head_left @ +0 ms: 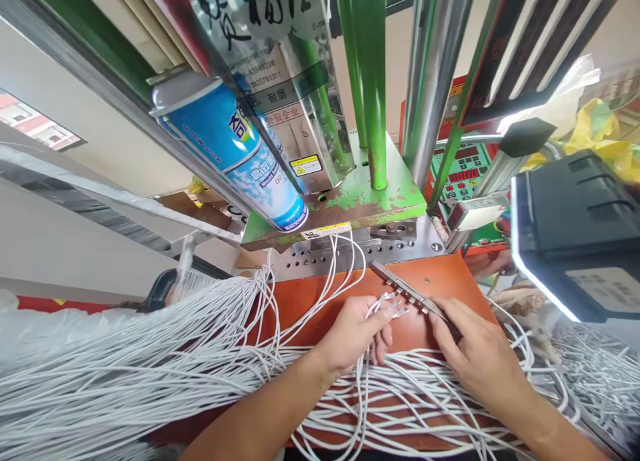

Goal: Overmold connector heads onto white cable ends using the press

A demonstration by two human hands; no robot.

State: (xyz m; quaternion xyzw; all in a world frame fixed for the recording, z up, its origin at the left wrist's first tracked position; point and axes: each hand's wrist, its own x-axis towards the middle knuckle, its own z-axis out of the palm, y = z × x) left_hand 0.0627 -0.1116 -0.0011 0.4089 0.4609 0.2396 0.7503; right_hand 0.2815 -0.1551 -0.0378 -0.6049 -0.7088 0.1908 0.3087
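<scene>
My left hand is closed round a few white cables, whose small metal-tipped ends stick out past the thumb. Close beside those ends lies a narrow metal bar with a row of small pieces along its edge. Its near end is pinched between the thumb and fingers of my right hand, while the far end reaches toward the machine. Whether the cable ends touch the bar I cannot tell. Both hands are above an orange-brown work surface.
A large bundle of white cables spreads from the left under my hands. Ahead stands a press with a green plate, a blue spray can and green posts. A dark lamp hangs at right, near a control panel.
</scene>
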